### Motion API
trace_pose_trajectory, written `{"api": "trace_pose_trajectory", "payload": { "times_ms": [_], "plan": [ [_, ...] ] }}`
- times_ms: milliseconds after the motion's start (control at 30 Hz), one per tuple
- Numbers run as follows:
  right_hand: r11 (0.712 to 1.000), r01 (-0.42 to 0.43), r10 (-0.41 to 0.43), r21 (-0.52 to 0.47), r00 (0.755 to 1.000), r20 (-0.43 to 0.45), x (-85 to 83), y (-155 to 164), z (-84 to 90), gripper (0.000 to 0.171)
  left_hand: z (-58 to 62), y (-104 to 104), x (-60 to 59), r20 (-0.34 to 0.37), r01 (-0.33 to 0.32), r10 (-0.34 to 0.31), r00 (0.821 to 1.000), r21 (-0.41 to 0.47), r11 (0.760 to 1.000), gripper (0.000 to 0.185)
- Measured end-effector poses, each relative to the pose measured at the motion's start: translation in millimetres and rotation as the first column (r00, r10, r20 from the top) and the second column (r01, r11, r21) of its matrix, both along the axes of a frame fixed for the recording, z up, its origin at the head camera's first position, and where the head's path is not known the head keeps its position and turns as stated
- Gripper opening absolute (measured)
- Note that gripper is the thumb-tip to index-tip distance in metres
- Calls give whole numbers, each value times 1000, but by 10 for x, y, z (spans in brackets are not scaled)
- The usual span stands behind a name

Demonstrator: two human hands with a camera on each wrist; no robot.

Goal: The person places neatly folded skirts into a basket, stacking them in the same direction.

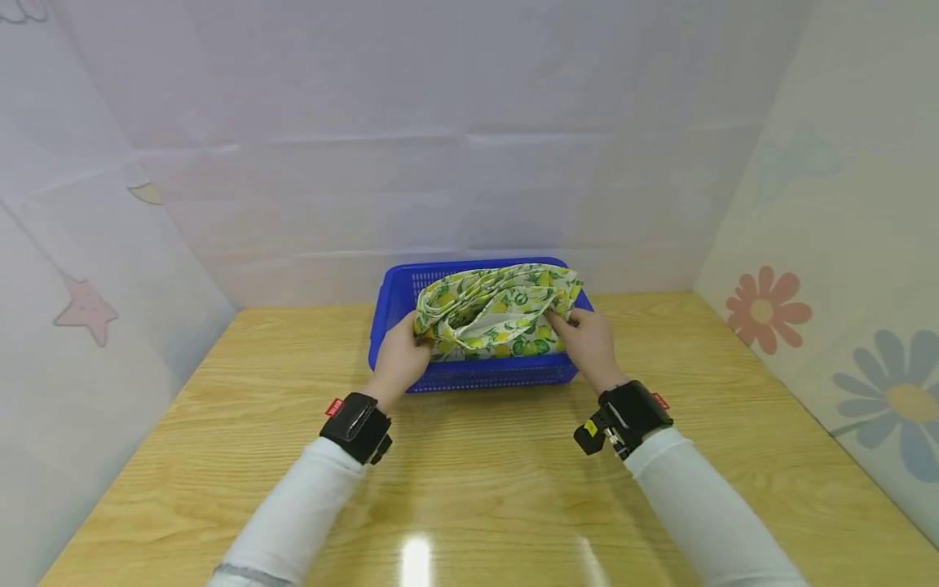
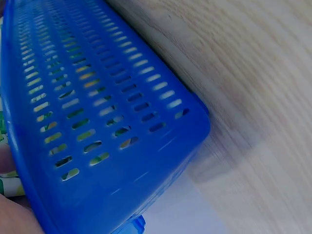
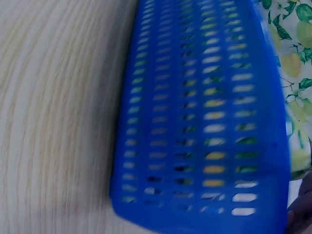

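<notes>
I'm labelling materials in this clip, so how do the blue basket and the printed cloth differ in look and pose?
The blue basket is a single solid colour with stiff, slotted walls; the printed cloth is white with yellow fruit and green leaves, soft and rumpled. The basket stands flat on the wooden table; the cloth is bunched in and above it, gripped by the left hand and right hand. Both sit at the table's far edge.

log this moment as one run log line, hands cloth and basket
left hand: grips lemon-print cloth at its left edge | right hand: grips its right edge | cloth: bunched over blue basket | basket: on wooden table
</notes>
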State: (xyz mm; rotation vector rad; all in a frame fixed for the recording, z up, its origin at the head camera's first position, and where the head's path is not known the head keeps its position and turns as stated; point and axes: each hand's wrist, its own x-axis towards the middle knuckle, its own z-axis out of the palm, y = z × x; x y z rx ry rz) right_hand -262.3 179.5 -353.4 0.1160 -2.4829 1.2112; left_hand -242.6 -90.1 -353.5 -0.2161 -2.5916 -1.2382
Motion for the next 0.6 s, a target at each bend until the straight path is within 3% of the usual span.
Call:
{"api": "trace_pose_trajectory", "payload": {
  "times_ms": [167, 367, 600],
  "plan": [
    [999, 5, -6, 49, 1000, 28, -15, 4, -39, 45, 1, 42, -52, 49, -21, 22, 999, -8, 1000, 42],
    [997, -76, 80, -32, 977, 200, -57, 7, 34, 29, -1, 110, -102, 99, -69, 72, 992, -38, 997, 38],
    [975, -214, 184, 67, 933, 308, -61, -14, 1, 57, -24, 138, -150, 115, -87, 105, 988, -154, 984, 27]
  ]
}}
